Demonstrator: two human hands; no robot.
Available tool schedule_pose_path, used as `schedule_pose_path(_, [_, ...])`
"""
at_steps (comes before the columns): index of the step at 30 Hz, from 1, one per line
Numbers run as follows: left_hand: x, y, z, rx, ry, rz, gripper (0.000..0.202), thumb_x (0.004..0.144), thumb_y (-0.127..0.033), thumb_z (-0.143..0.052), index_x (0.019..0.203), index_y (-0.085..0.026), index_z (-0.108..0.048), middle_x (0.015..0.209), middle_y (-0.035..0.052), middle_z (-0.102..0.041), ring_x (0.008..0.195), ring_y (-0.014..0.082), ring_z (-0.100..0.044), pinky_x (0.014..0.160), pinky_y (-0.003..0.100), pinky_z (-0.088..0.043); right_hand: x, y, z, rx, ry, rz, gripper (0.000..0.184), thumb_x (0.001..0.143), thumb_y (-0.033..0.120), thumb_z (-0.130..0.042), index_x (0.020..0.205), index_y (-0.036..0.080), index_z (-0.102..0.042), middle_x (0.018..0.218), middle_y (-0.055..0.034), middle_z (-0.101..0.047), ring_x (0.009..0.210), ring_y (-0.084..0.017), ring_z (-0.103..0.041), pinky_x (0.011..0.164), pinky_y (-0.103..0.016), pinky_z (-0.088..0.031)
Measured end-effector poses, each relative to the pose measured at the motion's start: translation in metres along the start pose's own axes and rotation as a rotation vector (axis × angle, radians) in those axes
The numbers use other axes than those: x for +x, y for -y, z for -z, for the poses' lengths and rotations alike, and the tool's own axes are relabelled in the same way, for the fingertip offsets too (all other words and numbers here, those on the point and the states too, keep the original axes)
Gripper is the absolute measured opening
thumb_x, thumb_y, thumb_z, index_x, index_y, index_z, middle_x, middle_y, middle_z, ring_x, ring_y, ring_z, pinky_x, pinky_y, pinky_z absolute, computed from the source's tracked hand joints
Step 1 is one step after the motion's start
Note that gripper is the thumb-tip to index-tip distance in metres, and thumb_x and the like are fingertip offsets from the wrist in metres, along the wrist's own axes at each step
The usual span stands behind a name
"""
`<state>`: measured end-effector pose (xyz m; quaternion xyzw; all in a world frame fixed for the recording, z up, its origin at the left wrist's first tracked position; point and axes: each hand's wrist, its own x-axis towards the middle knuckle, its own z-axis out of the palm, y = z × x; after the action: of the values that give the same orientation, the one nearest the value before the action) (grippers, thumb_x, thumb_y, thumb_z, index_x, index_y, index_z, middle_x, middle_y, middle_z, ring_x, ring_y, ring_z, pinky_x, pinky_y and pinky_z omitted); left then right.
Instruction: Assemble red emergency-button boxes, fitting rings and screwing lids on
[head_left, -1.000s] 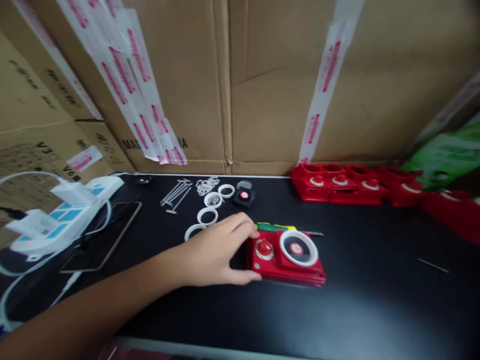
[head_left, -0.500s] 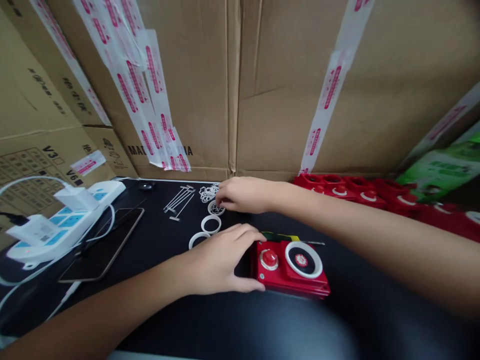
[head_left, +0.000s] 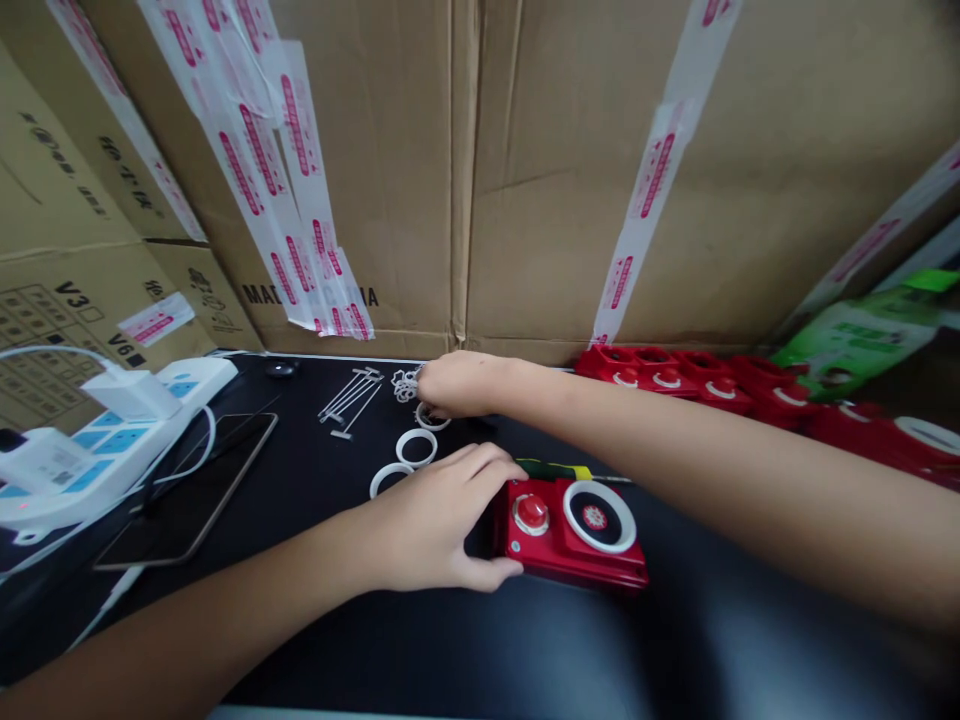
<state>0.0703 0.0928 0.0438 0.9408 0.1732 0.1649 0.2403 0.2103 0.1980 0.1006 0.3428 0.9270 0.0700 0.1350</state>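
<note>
My left hand (head_left: 431, 525) grips the left end of a red box (head_left: 551, 570), thumb at the near side and fingers at the far side. The box lies flat on the table and bears a red knob (head_left: 533, 511) and a white ring around a black disc (head_left: 598, 517). Farther back, my right hand (head_left: 459, 384) is bent down with its fingers together over a small white ring-shaped dish (head_left: 433, 421). Its fingertips are hidden, so anything between them does not show. Left of it lies a heap of small white toothed rings (head_left: 406, 384).
Two plain white rings (head_left: 416, 447), several thin metal T-shaped rods (head_left: 351, 395), a phone (head_left: 191, 490) and a power strip (head_left: 127, 430) lie on the left. Behind the red box is a yellow-and-black screwdriver (head_left: 559, 470). More red housings (head_left: 720, 393) and a green bottle (head_left: 862, 335) stand at right.
My right hand has shifted slightly left, from the dish toward the heap of white toothed rings, and covers more of the dish. My left hand stays on the red box. The whole view has shifted a little.
</note>
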Motion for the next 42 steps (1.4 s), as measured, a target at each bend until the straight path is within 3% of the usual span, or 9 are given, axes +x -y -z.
schedule_pose_path(3, [-0.001, -0.002, 0.002, 0.006, 0.001, -0.002, 0.066, 0.083, -0.037, -0.087, 0.138, -0.019, -0.055, 0.138, 0.0135, -0.064, 0.125, 0.0317, -0.065, 0.110, 0.047, -0.056, -0.024, -0.005, 0.012, 0.045, -0.097, -0.028, 0.014, 0.098, 0.015, -0.067, 0.101, 0.007, -0.078, 0.109, -0.0193, -0.079, 0.092, -0.027, -0.075, 0.079, -0.037, -0.055])
schedule_pose_path(7, [0.000, -0.005, 0.005, 0.038, -0.014, 0.003, 0.069, 0.080, -0.030, -0.085, 0.141, -0.018, -0.054, 0.132, 0.0125, -0.062, 0.121, 0.0315, -0.064, 0.106, 0.046, -0.057, -0.091, -0.010, 0.017, 0.158, -0.293, -0.092, 0.010, 0.096, 0.009, -0.067, 0.099, 0.011, -0.076, 0.106, -0.0120, -0.076, 0.089, -0.019, -0.070, 0.082, -0.031, -0.053])
schedule_pose_path(11, [0.001, -0.007, 0.007, 0.063, -0.025, 0.013, 0.071, 0.078, -0.026, -0.082, 0.143, -0.020, -0.053, 0.132, 0.0120, -0.060, 0.121, 0.0314, -0.064, 0.105, 0.046, -0.058, -0.165, -0.005, -0.006, 0.380, -0.483, -0.184, 0.008, 0.099, 0.017, -0.070, 0.100, 0.014, -0.077, 0.097, -0.0065, -0.073, 0.079, -0.014, -0.067, 0.073, -0.026, -0.054])
schedule_pose_path(15, [-0.001, -0.004, 0.005, 0.015, -0.010, 0.014, 0.077, 0.082, -0.033, -0.085, 0.148, -0.024, -0.047, 0.147, 0.0127, -0.056, 0.136, 0.0323, -0.058, 0.118, 0.048, -0.052, -0.206, 0.004, -0.044, 0.723, -0.617, -0.275, 0.013, 0.099, 0.029, -0.072, 0.100, 0.018, -0.079, 0.095, -0.0048, -0.074, 0.077, -0.014, -0.070, 0.071, -0.027, -0.057])
schedule_pose_path(21, [0.000, -0.004, 0.006, -0.031, 0.033, 0.079, 0.070, 0.087, -0.029, -0.081, 0.148, -0.028, -0.047, 0.147, 0.0099, -0.059, 0.135, 0.0308, -0.061, 0.117, 0.047, -0.052, -0.225, 0.011, -0.080, 1.120, -0.771, -0.402, 0.020, 0.094, 0.036, -0.079, 0.103, 0.020, -0.071, 0.092, -0.0023, -0.071, 0.078, -0.015, -0.069, 0.072, -0.028, -0.059])
schedule_pose_path(25, [0.002, -0.009, 0.009, 0.004, 0.051, 0.086, 0.067, 0.081, -0.019, -0.077, 0.141, -0.027, -0.050, 0.140, 0.0090, -0.060, 0.125, 0.0287, -0.065, 0.109, 0.042, -0.057, -0.228, 0.014, -0.085, 1.033, -0.708, -0.383, 0.010, 0.097, 0.028, -0.073, 0.092, 0.020, -0.071, 0.094, -0.0037, -0.070, 0.077, -0.015, -0.067, 0.071, -0.029, -0.057])
schedule_pose_path(29, [0.001, -0.007, 0.007, 0.008, 0.069, 0.092, 0.072, 0.086, -0.026, -0.080, 0.148, -0.030, -0.045, 0.151, 0.0097, -0.055, 0.137, 0.0315, -0.060, 0.117, 0.046, -0.053, -0.226, 0.020, -0.082, 1.027, -0.647, -0.263, 0.006, 0.096, 0.018, -0.070, 0.097, 0.020, -0.076, 0.099, -0.0046, -0.069, 0.081, -0.016, -0.068, 0.073, -0.029, -0.058])
schedule_pose_path(34, [-0.001, 0.000, 0.003, -0.022, 0.075, 0.118, 0.072, 0.097, -0.037, -0.078, 0.157, -0.036, -0.039, 0.161, 0.0084, -0.053, 0.145, 0.0315, -0.058, 0.122, 0.049, -0.050, -0.227, 0.027, -0.076, 1.016, -0.631, -0.186, 0.018, 0.090, 0.007, -0.068, 0.098, 0.020, -0.078, 0.099, -0.0034, -0.069, 0.083, -0.014, -0.068, 0.073, -0.027, -0.056])
schedule_pose_path(42, [0.000, 0.002, 0.002, -0.026, 0.063, 0.122, 0.069, 0.097, -0.039, -0.078, 0.155, -0.036, -0.041, 0.153, 0.0072, -0.060, 0.138, 0.0305, -0.063, 0.117, 0.048, -0.054, -0.228, 0.037, -0.072, 0.947, -0.592, -0.191, 0.051, 0.088, 0.005, -0.068, 0.135, 0.021, -0.061, 0.099, -0.0006, -0.072, 0.087, -0.015, -0.067, 0.081, -0.030, -0.057])
